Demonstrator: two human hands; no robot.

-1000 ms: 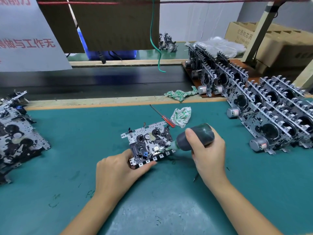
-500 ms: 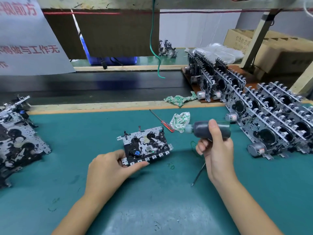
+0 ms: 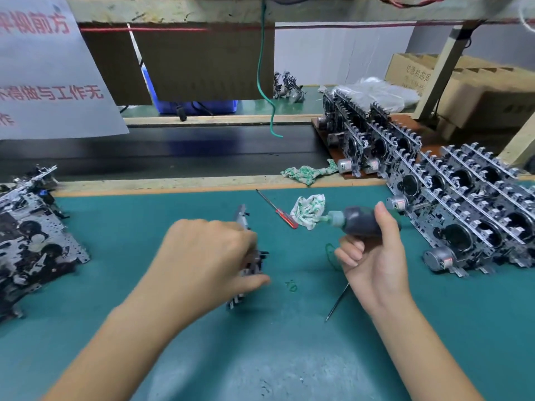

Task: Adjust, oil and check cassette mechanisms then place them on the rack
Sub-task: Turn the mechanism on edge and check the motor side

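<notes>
My left hand (image 3: 208, 256) grips a cassette mechanism (image 3: 253, 263) and holds it tipped up on edge over the green mat; most of it is hidden behind the hand. My right hand (image 3: 373, 256) holds a dark oil bottle (image 3: 356, 219) lying sideways, its pale nozzle pointing left toward a crumpled cloth (image 3: 308, 209). The bottle is well clear of the mechanism. Finished mechanisms stand upright in rows on the rack (image 3: 474, 204) at the right.
A red-handled screwdriver (image 3: 278, 209) lies behind the mechanism, and a thin dark tool (image 3: 337, 302) lies under my right wrist. More mechanisms (image 3: 31, 241) are piled at the left edge. A second cloth (image 3: 309, 172) sits on the wooden strip; a dark belt runs behind it.
The bottle's nozzle came off the mechanism and the right hand lifted it to the right. The left hand turned the mechanism from lying flat to standing on edge.
</notes>
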